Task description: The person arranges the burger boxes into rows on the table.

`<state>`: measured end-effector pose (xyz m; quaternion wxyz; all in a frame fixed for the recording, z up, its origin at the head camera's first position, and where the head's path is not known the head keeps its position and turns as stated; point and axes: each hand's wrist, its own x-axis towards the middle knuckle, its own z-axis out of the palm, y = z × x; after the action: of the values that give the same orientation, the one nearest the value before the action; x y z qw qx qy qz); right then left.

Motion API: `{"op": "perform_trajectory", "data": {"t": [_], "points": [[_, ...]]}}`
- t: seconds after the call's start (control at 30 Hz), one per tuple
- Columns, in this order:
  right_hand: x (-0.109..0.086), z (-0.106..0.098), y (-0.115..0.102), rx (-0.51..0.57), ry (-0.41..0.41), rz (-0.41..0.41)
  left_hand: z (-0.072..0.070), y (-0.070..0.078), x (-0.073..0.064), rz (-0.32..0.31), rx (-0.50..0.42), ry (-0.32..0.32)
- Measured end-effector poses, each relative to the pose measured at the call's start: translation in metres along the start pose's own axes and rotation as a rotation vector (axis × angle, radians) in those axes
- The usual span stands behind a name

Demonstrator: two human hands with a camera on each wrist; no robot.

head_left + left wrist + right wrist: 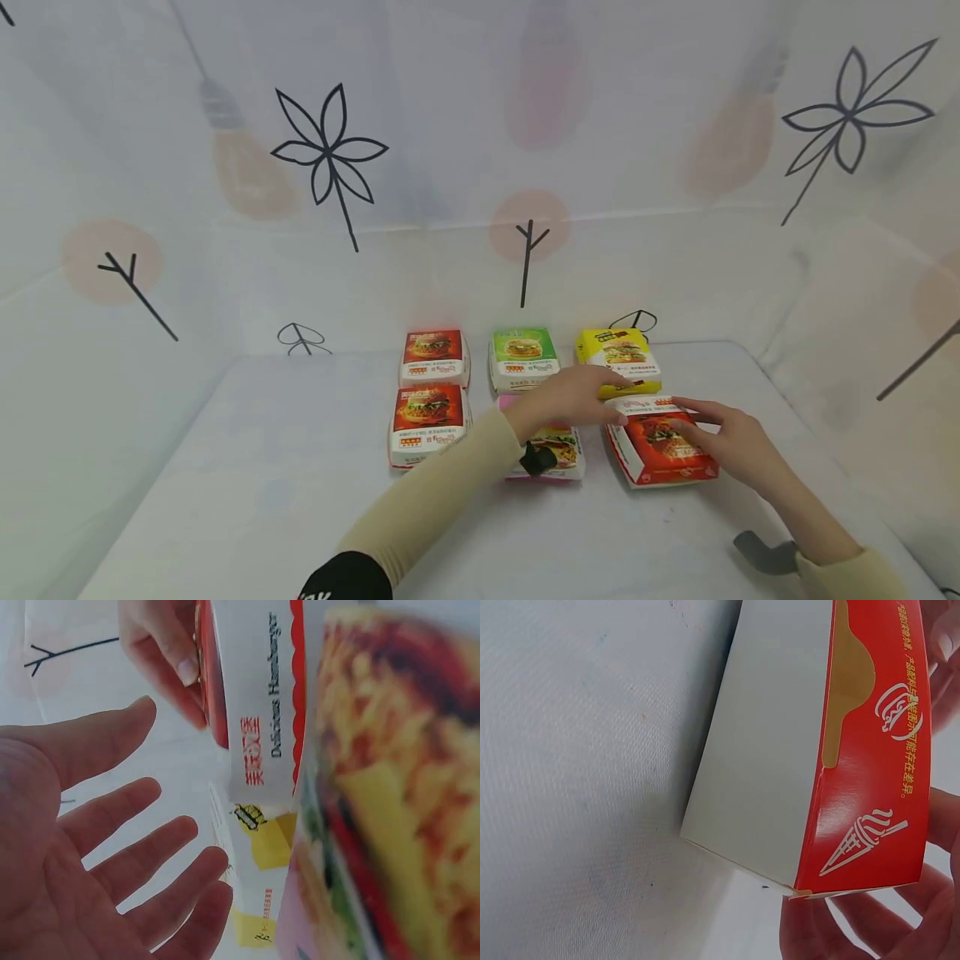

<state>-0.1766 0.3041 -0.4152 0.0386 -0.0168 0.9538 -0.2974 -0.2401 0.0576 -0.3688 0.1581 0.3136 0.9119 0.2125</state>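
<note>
A red-and-white burger box (663, 454) sits at the front right of the table, slightly turned. My right hand (738, 446) grips its right side, thumb over the top; in the right wrist view, fingers (874, 926) show behind the box's end. My left hand (573, 396) reaches across to its far left corner. Seen from the left wrist, that hand (127, 840) has its fingers spread, with a gap between them and the box (262, 697). A yellow burger box (618, 354) stands just behind, and a pink one (558, 454) lies partly hidden under my left forearm.
Two red burger boxes (431, 417) stand one behind the other at the left of the group. A green box (525, 354) is in the middle of the back row. White patterned cloth (450, 275) rises behind the table.
</note>
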Motion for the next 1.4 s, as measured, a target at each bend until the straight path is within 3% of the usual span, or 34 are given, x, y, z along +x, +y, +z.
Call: {"op": "perform_trajectory", "data": {"t": [0.27, 0.67, 0.9, 1.1, 1.4], "points": [[0.0, 0.001, -0.002, -0.014, 0.008, -0.004, 0.009, 0.011, -0.012, 0.039, 0.122, -0.076], [0.002, 0.001, 0.006, -0.008, 0.013, 0.002, 0.022, 0.015, -0.01, 0.025, 0.174, -0.087], [0.003, 0.0, 0.01, 0.013, -0.024, -0.098, 0.024, 0.018, -0.011, 0.017, 0.237, -0.063], [0.002, -0.004, 0.017, 0.008, -0.048, -0.084, 0.024, 0.017, -0.01, 0.019, 0.227, -0.02], [-0.003, -0.008, 0.021, -0.013, 0.018, -0.105, 0.024, 0.014, -0.011, -0.009, 0.205, 0.019]]}}
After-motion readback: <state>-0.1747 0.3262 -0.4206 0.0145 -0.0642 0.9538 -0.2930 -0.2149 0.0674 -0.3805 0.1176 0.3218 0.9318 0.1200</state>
